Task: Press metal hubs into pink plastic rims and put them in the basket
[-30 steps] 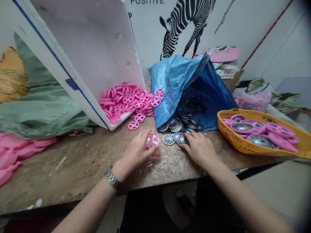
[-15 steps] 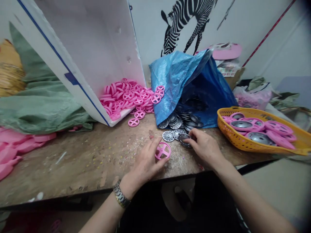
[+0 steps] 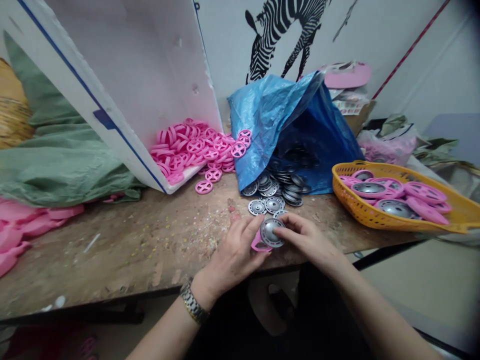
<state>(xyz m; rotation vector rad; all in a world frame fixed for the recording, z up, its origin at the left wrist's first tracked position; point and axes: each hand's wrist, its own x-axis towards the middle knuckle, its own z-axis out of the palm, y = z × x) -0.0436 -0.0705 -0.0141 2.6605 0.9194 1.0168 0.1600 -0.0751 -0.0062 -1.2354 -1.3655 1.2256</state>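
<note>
from where i stand, both hands are closed on something near the middle of the table's point(image 3: 142, 245) near edge. the left hand point(image 3: 232, 252) grips a pink ring point(image 3: 256, 244), fingers over the far side and thumb on the near side. the right hand point(image 3: 313, 242) pinches a grey disc point(image 3: 269, 234), its thumb on the domed face, and the disc overlaps the ring.

to my eye the left hand has the steadying part — a firm, light hold on the rim, with fingertips clear of the disc's edge. the right wants a soft pinch, the disc squared up to the ring rather than tipped, and its pressure even. just beyond, loose grey discs point(image 3: 257, 207) lie close, before the blue bag point(image 3: 251, 107), so low, small movements would avoid knocking them. pink rings point(image 3: 195, 145) spill from the white box point(image 3: 176, 35) at far left — the yellow basket point(image 3: 354, 206) sits right.
</note>
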